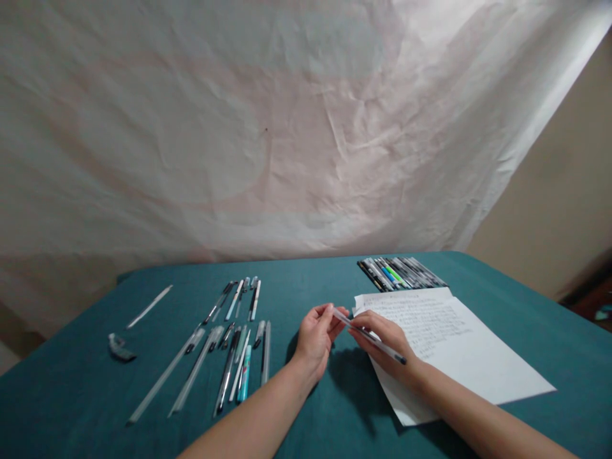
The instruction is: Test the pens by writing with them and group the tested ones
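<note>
A slim clear-barrelled pen (382, 345) slants between my two hands above the table, its dark end pointing down to the right. My right hand (386, 336) grips it along the barrel. At its upper left end, the thumb and fingertips of my left hand (315, 341) close on the pen; whether a cap is there I cannot tell. Below and beside my right hand lie sheets of white paper (482, 363), the top one filled with lines of handwriting. Several pens and loose pen parts (239, 357) lie left of my left hand.
A tight row of pens (401, 273) lies behind the paper, one bright green. Farther left on the green tablecloth (86, 382) are a thin white stick (149, 307) and a crumpled clear-and-dark piece (120, 348). A pale hanging sheet (268, 159) closes off the back.
</note>
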Motion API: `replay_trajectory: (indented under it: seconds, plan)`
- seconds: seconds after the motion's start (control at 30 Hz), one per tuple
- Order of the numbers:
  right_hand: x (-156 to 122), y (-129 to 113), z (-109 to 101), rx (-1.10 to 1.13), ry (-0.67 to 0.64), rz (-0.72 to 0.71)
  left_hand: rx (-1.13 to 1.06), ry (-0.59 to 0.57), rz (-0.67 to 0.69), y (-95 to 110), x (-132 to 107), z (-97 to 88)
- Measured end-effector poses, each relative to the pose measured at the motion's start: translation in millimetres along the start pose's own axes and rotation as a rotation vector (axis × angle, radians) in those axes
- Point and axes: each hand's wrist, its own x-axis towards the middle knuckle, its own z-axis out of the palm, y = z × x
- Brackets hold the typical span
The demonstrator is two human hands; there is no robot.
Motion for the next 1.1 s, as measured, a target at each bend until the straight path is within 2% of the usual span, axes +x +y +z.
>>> replay_trajectory:
  seconds: [0.23,0.6,1.1]
  plan:
    - [-0.1,-2.5,0.6,0.014,-0.018,-0.05,-0.016,-0.051,-0.018,0.7,-2.7,0.4]
    - [-0.6,3.7,5.7,-0.079,0.006,-0.181,-0.015,-0.048,0.019,-3.5,-4.7,-0.5]
    - [-1.6,7.6,7.4,-0.133,0.013,-0.211,-0.029,-0.053,0.03,-3.0,-7.3,1.7]
